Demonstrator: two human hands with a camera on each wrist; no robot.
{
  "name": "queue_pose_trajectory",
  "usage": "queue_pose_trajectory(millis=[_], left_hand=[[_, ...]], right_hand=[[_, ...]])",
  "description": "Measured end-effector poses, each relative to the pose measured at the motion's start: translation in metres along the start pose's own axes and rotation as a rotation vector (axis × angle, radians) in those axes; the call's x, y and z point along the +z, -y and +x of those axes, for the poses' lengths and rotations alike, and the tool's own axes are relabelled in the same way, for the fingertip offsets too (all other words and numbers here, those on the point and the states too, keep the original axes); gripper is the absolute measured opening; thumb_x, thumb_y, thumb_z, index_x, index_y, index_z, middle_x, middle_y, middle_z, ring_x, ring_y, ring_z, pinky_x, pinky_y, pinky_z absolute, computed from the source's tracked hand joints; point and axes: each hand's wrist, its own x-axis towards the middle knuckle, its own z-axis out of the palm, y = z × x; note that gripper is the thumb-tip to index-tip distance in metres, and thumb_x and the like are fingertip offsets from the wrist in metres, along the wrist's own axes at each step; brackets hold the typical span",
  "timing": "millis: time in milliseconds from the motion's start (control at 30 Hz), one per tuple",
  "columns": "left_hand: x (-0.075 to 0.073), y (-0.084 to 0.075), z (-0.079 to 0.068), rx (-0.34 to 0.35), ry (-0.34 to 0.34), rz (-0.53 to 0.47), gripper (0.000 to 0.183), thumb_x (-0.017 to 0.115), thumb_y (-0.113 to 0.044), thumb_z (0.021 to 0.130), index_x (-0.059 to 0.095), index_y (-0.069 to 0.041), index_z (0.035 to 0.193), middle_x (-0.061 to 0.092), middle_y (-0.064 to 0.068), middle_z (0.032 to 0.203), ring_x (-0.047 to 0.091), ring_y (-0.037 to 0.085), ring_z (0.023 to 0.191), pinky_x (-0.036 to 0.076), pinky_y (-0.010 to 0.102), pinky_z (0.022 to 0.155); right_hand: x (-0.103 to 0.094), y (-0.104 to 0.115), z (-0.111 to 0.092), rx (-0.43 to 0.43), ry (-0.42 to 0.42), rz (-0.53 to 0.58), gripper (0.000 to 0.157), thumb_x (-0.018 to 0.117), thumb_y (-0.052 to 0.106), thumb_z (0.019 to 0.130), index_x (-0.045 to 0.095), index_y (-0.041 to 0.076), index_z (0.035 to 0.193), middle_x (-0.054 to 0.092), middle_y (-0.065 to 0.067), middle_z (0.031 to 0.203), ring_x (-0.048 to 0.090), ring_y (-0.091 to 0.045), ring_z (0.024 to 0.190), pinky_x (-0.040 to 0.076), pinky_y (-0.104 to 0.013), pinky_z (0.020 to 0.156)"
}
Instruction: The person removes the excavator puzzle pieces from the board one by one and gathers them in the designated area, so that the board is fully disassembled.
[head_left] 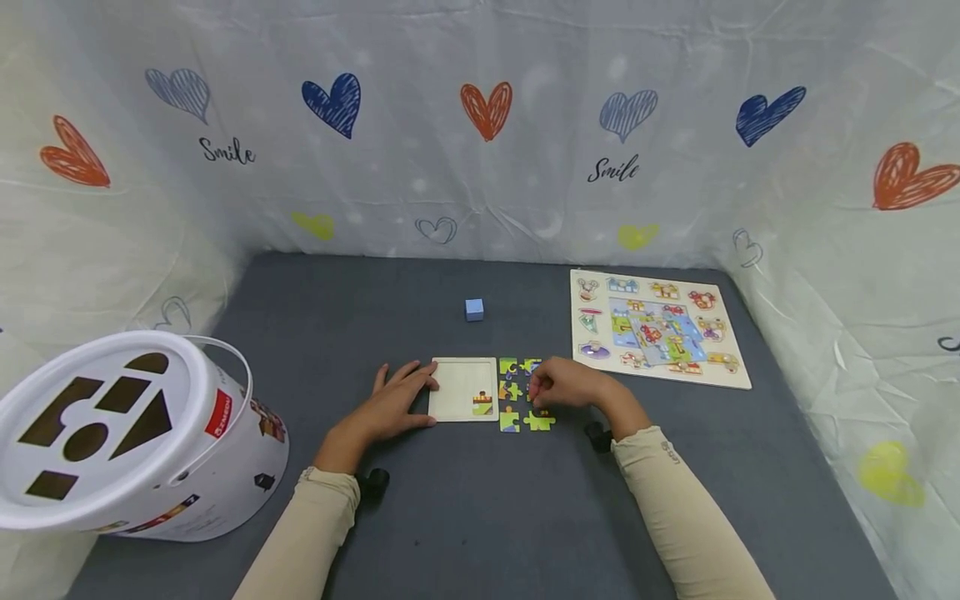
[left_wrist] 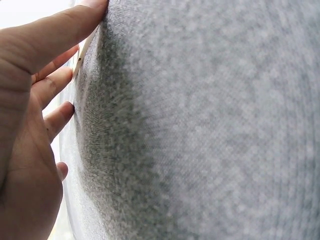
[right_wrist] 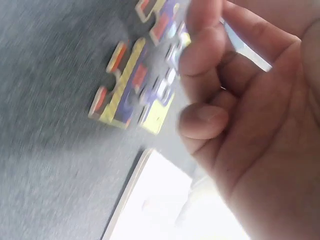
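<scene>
My left hand point(head_left: 390, 407) rests at the left side of a small square wooden puzzle tray point(head_left: 456, 390), thumb and fingertips at its edge. One puzzle piece point(head_left: 482, 403) with yellow-green on it lies in the tray's lower right corner. Several loose jigsaw pieces point(head_left: 510, 422) are spread in columns just right of the tray. Over the right column hovers my right hand point(head_left: 568, 383), its fingers curled and fingertips close above the pieces. In the right wrist view, blurred pieces point(right_wrist: 120, 85) lie beyond those fingers; I cannot tell whether they pinch one.
A small blue cube point(head_left: 474, 310) sits behind the tray. At the back right lies a large wooden picture board point(head_left: 600, 333) with a colourful puzzle picture on it. A white bucket point(head_left: 225, 467) with a shape-hole lid point(head_left: 176, 408) stands at the left. Patterned cloth point(head_left: 405, 175) walls the table.
</scene>
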Motion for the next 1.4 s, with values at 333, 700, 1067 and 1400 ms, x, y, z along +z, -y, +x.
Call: queue_pose_trajectory(millis=[333,700,1067,1400], left_hand=[[-0.002,-0.001,-0.001,0.002,0.004,-0.004,0.047,0.078,-0.032,0.083,0.057,-0.017,0.122,0.029,0.007,0.159,0.018,0.034,0.148,-0.003,0.067,0.112],[0.001,-0.001,-0.001,-0.009,-0.006,-0.015,0.048,0.078,-0.034,0.082,0.058,-0.018,0.123,0.029,0.006,0.159,0.018,0.032,0.148,-0.004,0.066,0.112],[0.001,0.001,-0.001,-0.006,-0.009,-0.028,0.044,0.077,-0.033,0.083,0.057,-0.019,0.120,0.028,0.005,0.159,0.017,0.031,0.148,-0.005,0.064,0.113],[0.001,0.002,-0.001,-0.002,-0.011,-0.022,0.045,0.077,-0.033,0.083,0.057,-0.018,0.121,0.029,0.005,0.159,0.018,0.031,0.148,-0.004,0.065,0.113]], right_hand=[[0.024,0.025,0.031,-0.054,-0.154,-0.130,0.015,0.067,0.013,0.091,0.070,0.007,0.104,0.064,0.003,0.078,0.056,-0.010,0.065,0.046,-0.026,0.063],[0.042,0.034,0.045,-0.014,-0.140,-0.194,0.025,0.073,0.015,0.087,0.071,0.010,0.111,0.057,0.005,0.077,0.051,-0.010,0.066,0.043,-0.028,0.063],[0.044,0.033,0.050,-0.007,-0.150,-0.210,0.020,0.076,0.015,0.084,0.070,0.010,0.103,0.056,0.004,0.076,0.051,-0.012,0.067,0.042,-0.028,0.063],[0.044,0.033,0.049,-0.014,-0.173,-0.211,0.019,0.074,0.014,0.086,0.070,0.011,0.104,0.058,0.004,0.082,0.052,-0.011,0.071,0.045,-0.029,0.067]])
